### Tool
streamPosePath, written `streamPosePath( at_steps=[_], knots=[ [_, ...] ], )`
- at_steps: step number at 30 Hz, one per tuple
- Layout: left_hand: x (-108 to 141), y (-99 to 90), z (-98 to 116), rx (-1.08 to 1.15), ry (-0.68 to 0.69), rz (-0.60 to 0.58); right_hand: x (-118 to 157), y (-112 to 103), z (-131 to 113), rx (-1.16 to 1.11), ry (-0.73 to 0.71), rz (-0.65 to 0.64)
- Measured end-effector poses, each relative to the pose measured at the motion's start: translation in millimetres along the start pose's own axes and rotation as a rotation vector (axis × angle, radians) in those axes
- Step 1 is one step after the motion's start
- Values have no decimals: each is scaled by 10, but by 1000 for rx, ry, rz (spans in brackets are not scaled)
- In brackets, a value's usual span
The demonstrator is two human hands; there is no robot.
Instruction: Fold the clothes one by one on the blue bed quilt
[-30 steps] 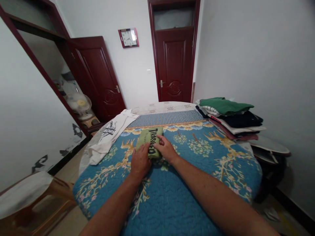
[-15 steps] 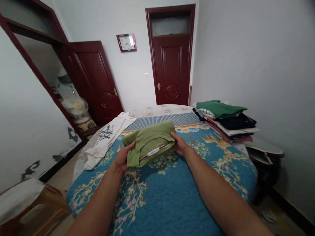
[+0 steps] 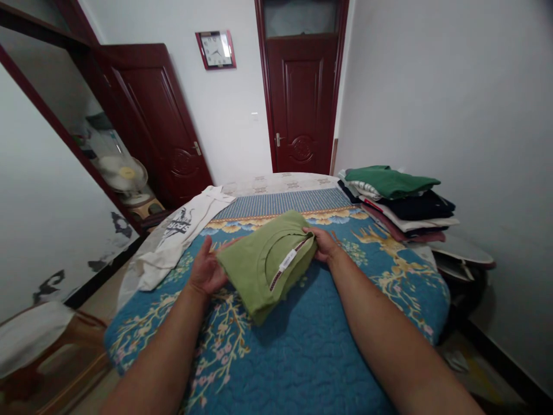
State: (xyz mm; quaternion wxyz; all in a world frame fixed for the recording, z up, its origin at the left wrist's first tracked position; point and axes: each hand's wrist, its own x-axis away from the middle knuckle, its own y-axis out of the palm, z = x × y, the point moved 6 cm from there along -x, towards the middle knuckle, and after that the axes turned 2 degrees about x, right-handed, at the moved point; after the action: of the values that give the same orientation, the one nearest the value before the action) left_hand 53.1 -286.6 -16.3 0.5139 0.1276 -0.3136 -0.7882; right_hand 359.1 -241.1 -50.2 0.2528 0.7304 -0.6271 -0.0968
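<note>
A folded green T-shirt (image 3: 268,253) is held tilted above the middle of the bed-like table cover, its round collar and white label facing me. My right hand (image 3: 323,243) grips its right edge by the collar, thumb on top and the other fingers hidden behind. At the left edge, my left hand (image 3: 211,266) is open, palm up and thumb raised apart; its fingertips reach behind the cloth. Left of it lies a white garment (image 3: 185,230) with dark "SPORT"-like lettering, spread along the table's edge.
A blue flowered quilt (image 3: 319,346) covers the table. Folded clothes (image 3: 415,210), a green one on top, are stacked at the right edge beside a wall. A stool (image 3: 52,340) stands lower left, and a fan (image 3: 123,173) is beyond the doorway.
The green T-shirt has turned, its collar now slanting up to the right. My left hand has loosened from its left edge and opened; my right hand still grips it. The view has tipped downward.
</note>
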Motion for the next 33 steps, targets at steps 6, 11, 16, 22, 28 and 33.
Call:
streamPosePath(
  at_steps=[6, 11, 16, 22, 28, 33],
  knots=[
    [-232, 244, -389, -242, -378, -59, -35, 45, 123, 58, 76, -101],
    [-358, 326, -552, -339, -355, -89, -50, -15, -4, 91, -39, -123],
    [-342, 202, -538, -277, -312, -61, -72, -184, -68, 272, -16, -149],
    [-404, 114, -546, -131, -376, -20, -191, -247, -96, 141, -131, -18],
    [-426, 196, -565, -73, -367, 11, -230, -123, -110, -27, -217, 79],
    [-498, 222, -366, 110, 29, 143, -160, -42, -24, -79, -53, 18]
  ],
)
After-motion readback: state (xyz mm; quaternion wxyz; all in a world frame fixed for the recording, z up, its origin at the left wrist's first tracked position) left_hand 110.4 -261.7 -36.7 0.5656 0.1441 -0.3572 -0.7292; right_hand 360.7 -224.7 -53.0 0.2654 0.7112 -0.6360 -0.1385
